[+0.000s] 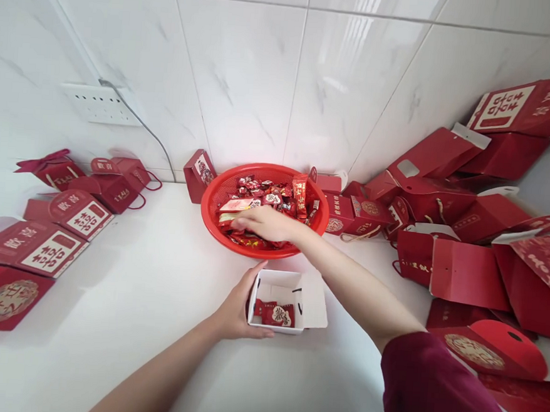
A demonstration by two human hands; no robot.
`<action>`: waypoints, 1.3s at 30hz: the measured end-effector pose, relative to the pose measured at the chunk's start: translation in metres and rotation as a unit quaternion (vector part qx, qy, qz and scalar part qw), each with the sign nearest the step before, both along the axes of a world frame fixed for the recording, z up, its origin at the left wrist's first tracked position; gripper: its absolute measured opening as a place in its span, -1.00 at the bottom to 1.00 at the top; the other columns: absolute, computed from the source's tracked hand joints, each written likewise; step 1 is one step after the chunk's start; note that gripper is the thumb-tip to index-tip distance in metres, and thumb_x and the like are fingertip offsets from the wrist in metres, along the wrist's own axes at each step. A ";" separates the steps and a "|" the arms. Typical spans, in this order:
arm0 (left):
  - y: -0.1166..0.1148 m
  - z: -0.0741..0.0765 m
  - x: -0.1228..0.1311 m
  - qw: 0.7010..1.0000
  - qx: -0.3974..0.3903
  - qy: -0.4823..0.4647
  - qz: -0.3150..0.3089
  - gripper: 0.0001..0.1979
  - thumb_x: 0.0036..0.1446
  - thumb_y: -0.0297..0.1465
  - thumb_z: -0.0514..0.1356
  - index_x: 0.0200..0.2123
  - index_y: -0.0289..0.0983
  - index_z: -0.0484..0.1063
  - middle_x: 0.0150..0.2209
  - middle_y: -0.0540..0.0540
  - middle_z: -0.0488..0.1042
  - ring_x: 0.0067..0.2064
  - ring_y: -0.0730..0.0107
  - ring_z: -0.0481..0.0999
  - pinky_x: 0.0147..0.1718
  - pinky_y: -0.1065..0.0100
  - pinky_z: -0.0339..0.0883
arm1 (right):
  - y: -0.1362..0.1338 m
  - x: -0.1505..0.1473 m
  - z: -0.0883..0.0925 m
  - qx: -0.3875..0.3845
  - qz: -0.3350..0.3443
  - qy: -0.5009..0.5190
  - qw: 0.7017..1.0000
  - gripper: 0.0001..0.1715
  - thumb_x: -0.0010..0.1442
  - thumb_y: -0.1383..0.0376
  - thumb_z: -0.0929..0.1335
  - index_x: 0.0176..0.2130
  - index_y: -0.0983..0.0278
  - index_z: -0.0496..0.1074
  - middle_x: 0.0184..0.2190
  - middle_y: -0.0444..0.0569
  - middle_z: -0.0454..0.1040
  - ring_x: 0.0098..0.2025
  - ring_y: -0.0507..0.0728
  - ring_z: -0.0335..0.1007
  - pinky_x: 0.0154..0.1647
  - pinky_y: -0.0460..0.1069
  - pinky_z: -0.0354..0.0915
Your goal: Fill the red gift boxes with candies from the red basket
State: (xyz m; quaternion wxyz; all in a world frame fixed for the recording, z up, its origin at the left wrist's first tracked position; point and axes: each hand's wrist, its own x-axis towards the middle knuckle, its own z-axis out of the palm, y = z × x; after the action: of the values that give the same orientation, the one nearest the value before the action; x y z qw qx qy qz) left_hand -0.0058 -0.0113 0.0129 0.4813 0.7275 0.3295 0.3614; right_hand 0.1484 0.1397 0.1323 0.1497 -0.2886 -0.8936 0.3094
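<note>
My left hand (pixel 238 307) grips the left side of a small open gift box (pixel 299 320) with white inner walls, thumb near its front edge and fingers at its back corner. Its flap (pixel 316 302) is folded out to the right. Inside lie red-wrapped candies (pixel 277 314). Beyond the box stands a red plastic basket (pixel 208 217) heaped with wrapped candies (pixel 275 200). My right hand (pixel 262 222) reaches down into it, fingers bent among the wrappers. Whatever those fingertips may hold is hidden.
Red gift boxes (pixel 68 235) line the left side of the white table (pixel 155 298). More red boxes (pixel 473 270) are piled along the right. One small box (pixel 198 175) stands left of the basket. A tiled wall with a socket panel (pixel 103 106) and cable (pixel 144 124) borders the back.
</note>
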 end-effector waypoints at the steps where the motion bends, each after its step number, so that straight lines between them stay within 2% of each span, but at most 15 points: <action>1: 0.000 0.000 -0.001 1.000 0.003 0.008 0.003 0.28 -0.24 -0.08 0.50 0.42 -0.19 -0.16 0.35 -0.36 0.06 0.34 -0.26 0.15 0.29 -0.14 0.08 | 0.002 -0.016 -0.003 -0.022 0.034 -0.024 0.999 -0.61 0.35 0.44 0.16 -0.16 0.29 0.54 -0.14 -0.01 0.61 -0.12 0.12 0.53 -0.04 -0.02 0.38; 3: -0.001 0.000 -0.003 1.000 0.011 0.022 0.009 0.28 -0.25 -0.06 0.50 0.42 -0.20 -0.16 0.36 -0.36 0.02 0.36 -0.27 0.10 0.31 -0.15 0.03 | 0.008 -0.040 -0.009 -0.033 0.060 -0.052 0.996 -0.60 0.24 0.53 0.20 -0.12 0.30 0.54 -0.14 0.00 0.62 -0.16 0.12 0.55 -0.09 -0.03 0.40; 5: -0.001 0.000 -0.005 1.000 0.012 0.028 0.009 0.30 -0.26 -0.04 0.49 0.42 -0.20 -0.17 0.36 -0.35 0.02 0.36 -0.27 0.10 0.31 -0.16 0.02 | 0.019 -0.049 -0.015 -0.017 0.046 -0.059 0.997 -0.52 0.13 0.59 0.25 -0.03 0.33 0.52 -0.09 0.05 0.61 -0.12 0.17 0.55 -0.06 -0.01 0.41; 8: -0.001 -0.001 -0.006 1.000 0.002 0.025 0.001 0.30 -0.25 -0.02 0.48 0.43 -0.18 -0.20 0.34 -0.33 0.05 0.33 -0.25 0.15 0.29 -0.16 0.06 | 0.039 -0.043 -0.020 0.016 -0.006 -0.057 0.998 -0.30 0.10 0.62 0.22 0.21 0.40 0.35 0.16 0.17 0.45 0.11 0.23 0.45 0.14 0.05 0.32; 10: -0.001 -0.001 -0.006 1.000 -0.002 0.020 -0.002 0.29 -0.25 -0.03 0.48 0.42 -0.16 -0.19 0.34 -0.32 0.06 0.32 -0.23 0.16 0.29 -0.15 0.07 | 0.052 -0.032 -0.022 0.036 -0.046 -0.057 0.997 -0.26 0.15 0.63 0.17 0.29 0.43 0.24 0.27 0.21 0.32 0.23 0.22 0.34 0.25 0.07 0.23; 14: -0.001 -0.003 -0.006 1.000 -0.003 0.009 -0.005 0.29 -0.26 -0.04 0.49 0.42 -0.16 -0.18 0.34 -0.32 0.05 0.31 -0.23 0.17 0.28 -0.15 0.09 | 0.066 -0.020 -0.029 0.051 -0.066 -0.084 0.993 -0.34 0.19 0.63 0.13 0.21 0.40 0.35 0.18 0.15 0.44 0.18 0.16 0.40 0.22 0.03 0.26; 17: 0.000 -0.002 -0.006 1.000 -0.006 0.011 -0.006 0.29 -0.25 -0.04 0.48 0.42 -0.18 -0.18 0.34 -0.34 0.05 0.32 -0.24 0.17 0.28 -0.14 0.10 | 0.064 -0.023 -0.037 0.068 -0.036 -0.109 0.991 -0.39 0.19 0.53 0.28 0.20 0.29 0.38 0.16 0.09 0.46 0.16 0.21 0.41 0.19 0.06 0.28; 21: 0.000 -0.001 -0.006 1.000 0.005 0.023 -0.005 0.28 -0.24 -0.02 0.47 0.42 -0.17 -0.18 0.34 -0.34 0.04 0.32 -0.24 0.16 0.28 -0.15 0.09 | 0.056 -0.033 -0.044 0.111 -0.010 -0.124 0.986 -0.36 0.04 0.38 0.50 0.13 0.23 0.46 0.16 0.15 0.44 0.21 0.39 0.30 0.22 0.23 0.18; 25: 0.000 -0.002 -0.006 1.000 0.009 0.022 -0.002 0.29 -0.26 -0.04 0.49 0.42 -0.17 -0.17 0.34 -0.33 0.05 0.32 -0.23 0.15 0.29 -0.14 0.07 | 0.049 -0.035 -0.033 0.111 -0.002 -0.122 0.986 -0.72 0.13 0.40 0.45 -0.11 0.24 0.57 -0.07 0.07 0.58 0.00 0.25 0.46 0.03 0.04 0.29; 28: -0.001 0.000 -0.005 1.000 0.007 0.015 0.001 0.30 -0.26 -0.04 0.49 0.42 -0.19 -0.17 0.33 -0.35 0.07 0.32 -0.24 0.17 0.29 -0.14 0.08 | 0.032 -0.020 -0.012 0.109 -0.030 -0.101 0.988 -0.86 0.27 0.35 0.37 -0.18 0.28 0.55 -0.21 0.02 0.59 -0.18 0.15 0.49 -0.13 -0.04 0.28; 31: -0.001 0.004 -0.003 1.000 0.008 0.019 0.005 0.29 -0.24 -0.05 0.49 0.43 -0.19 -0.17 0.34 -0.35 0.07 0.34 -0.26 0.13 0.28 -0.14 0.09 | -0.004 0.011 0.015 0.122 -0.082 -0.036 0.989 -0.71 0.43 0.24 0.21 -0.08 0.29 0.45 -0.28 -0.02 0.54 -0.29 0.10 0.43 -0.21 -0.04 0.25; 33: 0.000 0.004 -0.002 1.000 0.009 0.013 0.003 0.29 -0.23 -0.06 0.50 0.43 -0.18 -0.18 0.34 -0.35 0.07 0.35 -0.28 0.12 0.28 -0.15 0.10 | -0.036 0.036 0.027 0.082 -0.086 0.076 0.990 -0.70 0.42 0.13 0.23 -0.14 0.27 0.43 -0.41 -0.11 0.48 -0.41 0.06 0.36 -0.33 -0.06 0.23; 36: 0.003 0.001 0.001 0.999 0.013 -0.029 -0.019 0.23 -0.20 -0.08 0.49 0.42 -0.17 -0.13 0.33 -0.35 0.10 0.33 -0.27 0.17 0.25 -0.16 0.14 | -0.081 0.068 0.029 -0.031 -0.046 0.121 0.991 -0.74 0.35 0.10 0.33 -0.13 0.22 0.43 -0.41 -0.14 0.50 -0.41 0.05 0.39 -0.39 -0.07 0.28; 37: 0.004 0.000 0.002 0.999 0.012 -0.042 -0.027 0.21 -0.18 -0.09 0.49 0.41 -0.17 -0.12 0.33 -0.34 0.11 0.32 -0.26 0.19 0.24 -0.16 0.15 | -0.093 0.075 0.024 -0.045 -0.043 0.114 0.992 -0.75 0.31 0.12 0.36 -0.09 0.20 0.44 -0.39 -0.14 0.51 -0.40 0.06 0.41 -0.38 -0.06 0.31; 39: 0.005 -0.001 0.004 0.998 0.009 -0.048 -0.027 0.20 -0.17 -0.11 0.48 0.41 -0.16 -0.13 0.33 -0.34 0.10 0.32 -0.26 0.19 0.23 -0.16 0.17 | -0.112 0.087 0.010 -0.016 -0.083 0.107 0.991 -0.74 0.30 0.18 0.37 -0.01 0.17 0.43 -0.25 -0.08 0.54 -0.35 0.08 0.45 -0.31 -0.02 0.38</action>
State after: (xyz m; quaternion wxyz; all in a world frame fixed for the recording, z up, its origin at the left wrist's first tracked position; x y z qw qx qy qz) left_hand -0.0017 -0.0067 0.0116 0.4994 0.7227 0.2827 0.3853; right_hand 0.2357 0.0275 0.1426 0.2646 -0.3292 -0.8406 0.3391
